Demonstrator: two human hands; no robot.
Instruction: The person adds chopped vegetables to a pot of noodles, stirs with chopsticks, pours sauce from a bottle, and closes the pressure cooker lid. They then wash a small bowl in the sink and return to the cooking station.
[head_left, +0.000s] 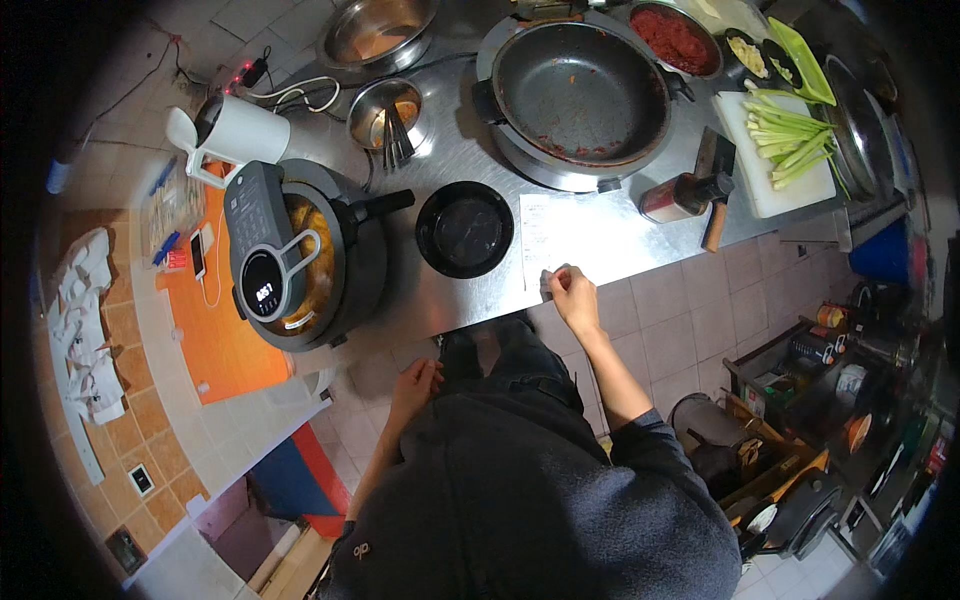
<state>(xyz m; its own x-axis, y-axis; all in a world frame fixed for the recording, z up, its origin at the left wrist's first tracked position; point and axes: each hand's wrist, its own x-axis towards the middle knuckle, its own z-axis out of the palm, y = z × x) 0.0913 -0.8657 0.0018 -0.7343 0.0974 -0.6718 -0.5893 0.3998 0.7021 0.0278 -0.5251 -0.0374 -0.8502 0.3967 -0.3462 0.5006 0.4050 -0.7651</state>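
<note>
My right hand is at the front edge of the steel worktable, fingertips pinched by the lower edge of a white paper sheet. Whether they grip the sheet cannot be made out. My left hand hangs low before my waist, fingers curled, with nothing visible in it. An empty black bowl sits left of the paper. Behind it, a wide dark pan with red residue rests on a round appliance. A grey cooker with a lit display and a glass lid stands on the left.
At the right are a cleaver, a capped bottle and cut green stalks on a white board. A steel bowl holds utensils. Red paste fills another bowl. A white kettle and cables stand back left. Crates crowd the right floor.
</note>
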